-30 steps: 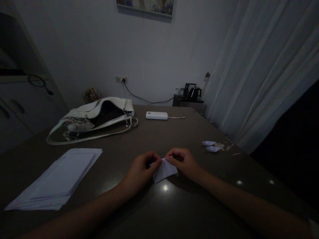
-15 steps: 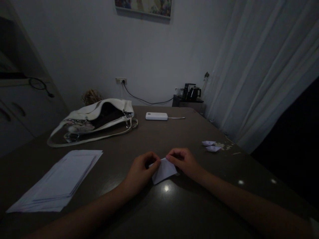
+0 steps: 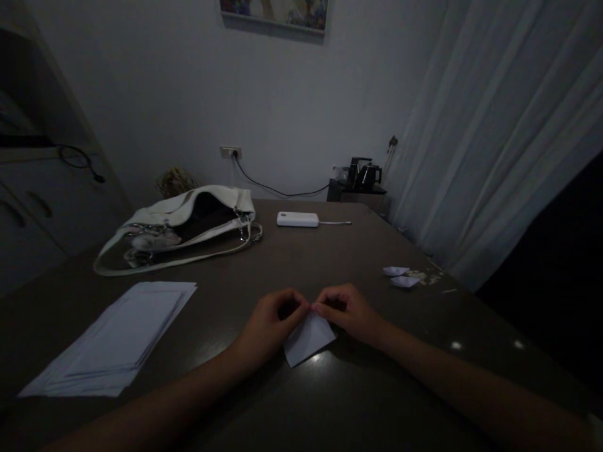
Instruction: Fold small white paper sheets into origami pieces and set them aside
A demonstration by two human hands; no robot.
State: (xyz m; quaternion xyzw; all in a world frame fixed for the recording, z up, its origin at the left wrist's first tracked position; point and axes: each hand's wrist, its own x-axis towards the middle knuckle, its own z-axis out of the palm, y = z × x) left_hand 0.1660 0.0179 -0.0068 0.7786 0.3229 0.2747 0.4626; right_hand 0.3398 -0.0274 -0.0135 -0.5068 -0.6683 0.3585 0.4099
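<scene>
A small folded piece of white paper (image 3: 308,339) hangs from my fingertips just above the dark table. My left hand (image 3: 273,323) pinches its upper edge between thumb and forefinger. Close against it, my right hand (image 3: 347,314) pinches the same edge, so the fingertips of both hands almost meet. The paper's lower edge slants, with one corner pointing down toward me. Two small folded paper boats, a rear one (image 3: 396,271) and a nearer one (image 3: 405,282), rest on the table to the right of my right hand.
A stack of white paper sheets (image 3: 127,333) lies at the left. Behind it sits an open white handbag (image 3: 188,210) with its strap on the table. A white power bank (image 3: 298,219) with a short cable lies at the back. Black kettles (image 3: 367,176) stand beyond the table (image 3: 330,251).
My fingertips have come together at the paper's top edge. The paper now hangs lower and looks more pointed at the top. The view has shifted very slightly.
</scene>
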